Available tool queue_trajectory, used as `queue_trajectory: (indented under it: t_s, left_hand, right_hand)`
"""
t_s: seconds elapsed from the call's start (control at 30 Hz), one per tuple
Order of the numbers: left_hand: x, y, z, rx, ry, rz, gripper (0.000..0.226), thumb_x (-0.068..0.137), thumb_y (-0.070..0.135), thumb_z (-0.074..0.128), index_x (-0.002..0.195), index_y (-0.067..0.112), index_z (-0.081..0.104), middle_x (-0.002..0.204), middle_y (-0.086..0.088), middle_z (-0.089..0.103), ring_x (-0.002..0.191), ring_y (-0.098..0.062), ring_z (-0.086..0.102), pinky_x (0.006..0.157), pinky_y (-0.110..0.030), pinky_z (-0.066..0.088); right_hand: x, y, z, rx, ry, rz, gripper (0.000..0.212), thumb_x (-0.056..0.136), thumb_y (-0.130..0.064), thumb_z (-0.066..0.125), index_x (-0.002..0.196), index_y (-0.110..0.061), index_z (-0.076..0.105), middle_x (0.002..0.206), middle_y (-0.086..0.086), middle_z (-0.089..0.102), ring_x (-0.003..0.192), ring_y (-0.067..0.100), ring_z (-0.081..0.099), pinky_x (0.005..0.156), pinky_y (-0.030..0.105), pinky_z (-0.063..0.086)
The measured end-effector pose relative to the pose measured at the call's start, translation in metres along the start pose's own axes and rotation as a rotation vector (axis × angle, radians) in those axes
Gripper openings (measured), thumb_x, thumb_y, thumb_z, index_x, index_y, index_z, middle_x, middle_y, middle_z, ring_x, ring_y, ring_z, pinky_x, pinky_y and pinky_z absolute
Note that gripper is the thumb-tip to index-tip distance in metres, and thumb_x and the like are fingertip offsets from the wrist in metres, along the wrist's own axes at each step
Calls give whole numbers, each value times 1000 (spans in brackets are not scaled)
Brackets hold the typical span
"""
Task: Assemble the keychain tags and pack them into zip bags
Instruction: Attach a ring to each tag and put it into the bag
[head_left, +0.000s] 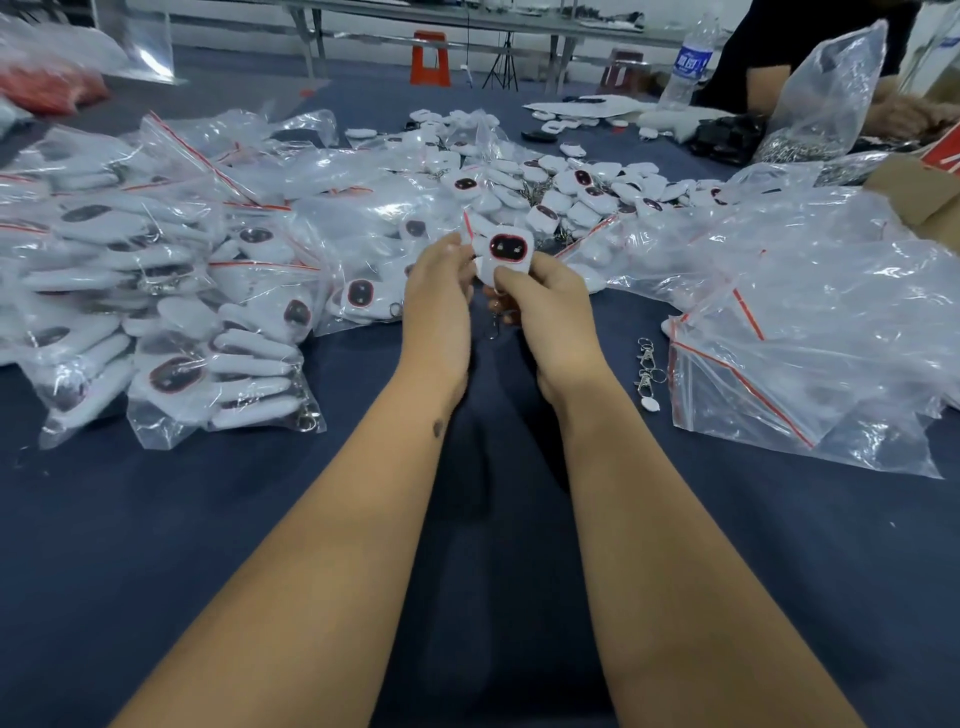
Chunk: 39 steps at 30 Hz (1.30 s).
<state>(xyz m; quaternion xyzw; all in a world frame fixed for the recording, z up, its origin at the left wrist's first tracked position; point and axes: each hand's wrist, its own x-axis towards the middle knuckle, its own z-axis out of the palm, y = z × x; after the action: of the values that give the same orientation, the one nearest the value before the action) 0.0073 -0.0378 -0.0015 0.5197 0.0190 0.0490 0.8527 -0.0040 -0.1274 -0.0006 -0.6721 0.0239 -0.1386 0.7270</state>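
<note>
A white keychain tag (506, 254) with a dark, red-rimmed face is held upright above the dark blue table (311, 519). My left hand (439, 291) pinches its left edge with curled fingers. My right hand (543, 306) grips its lower part, thumb on the front. A metal clasp (493, 325) hangs below the tag between my hands. Loose tags (582, 187) lie in a heap behind. Filled zip bags (171, 291) are piled at the left. Empty zip bags (810, 322) with red seals lie at the right.
Two metal clasps (648, 366) and a small white piece lie right of my right forearm. A second person (810, 67) sits at the far right behind a bag of metal rings (815, 104). A water bottle (688, 62) and a cardboard box (919, 192) stand nearby.
</note>
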Motion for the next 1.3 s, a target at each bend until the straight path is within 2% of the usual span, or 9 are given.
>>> queue_trajectory:
  t_s: [0.13,0.27,0.37,0.47,0.57,0.63,0.83,1.07,1.3]
  left_hand:
    - [4,4,-6,-87,-97,-92,29,102,14,43,122,8,62,102,-3,71,91,-14,66,76,-21,54]
    - [1,3,-4,103,-215,-75,26,99,10,43,110,12,67,94,-9,67,84,-18,60,65,-20,48]
    - [1,3,-4,131,-220,-76,27,98,9,42,103,16,67,91,-12,60,80,-17,53,65,-21,43]
    - [2,2,-5,99,-208,-98,29,97,8,41,97,18,68,81,-5,63,69,-12,53,67,-22,43]
    - [3,2,-6,110,-226,-95,26,98,7,43,104,11,68,89,-8,65,78,-15,58,73,-26,47]
    - [2,3,-6,92,-244,-91,25,98,6,44,106,10,67,90,-8,67,80,-16,62,69,-26,51]
    - [-1,4,-5,85,-259,-90,29,96,5,44,103,11,71,83,-3,69,76,-13,64,62,-23,50]
    - [-1,4,-7,74,-252,-114,29,94,5,46,93,15,73,82,-2,73,77,-11,68,64,-21,53]
    - [-3,3,-6,163,-200,-11,26,97,5,49,96,13,73,84,-6,73,77,-17,67,63,-28,55]
  right_hand:
    - [0,3,-1,-132,-52,18,11,91,-8,59,89,-9,70,77,4,66,68,11,57,63,22,49]
    - [0,4,-2,-174,-98,23,11,91,-6,58,90,-8,70,83,8,69,79,19,62,79,40,52]
    - [-1,3,-1,-174,-113,30,13,92,-6,57,89,-10,69,84,8,68,80,20,62,84,45,53]
    - [-1,2,-1,-154,-123,30,15,90,-4,57,85,-11,69,78,5,67,75,17,61,78,38,52]
    - [-3,-1,0,-113,-114,35,19,87,-4,57,75,-15,67,74,2,63,73,16,56,72,32,46]
    - [-3,-3,0,-62,-96,51,23,90,-8,54,71,-17,64,72,1,61,70,16,54,70,31,44]
    - [-2,-1,0,-72,-71,40,20,96,-15,50,86,-24,66,84,-1,65,70,8,60,60,18,48]
    - [-2,1,-1,-135,-61,38,18,94,-18,52,83,-25,65,92,4,64,82,13,58,74,30,46]
    - [-5,-5,0,-30,-88,16,16,91,-10,52,86,-18,66,80,2,62,69,10,58,57,19,45]
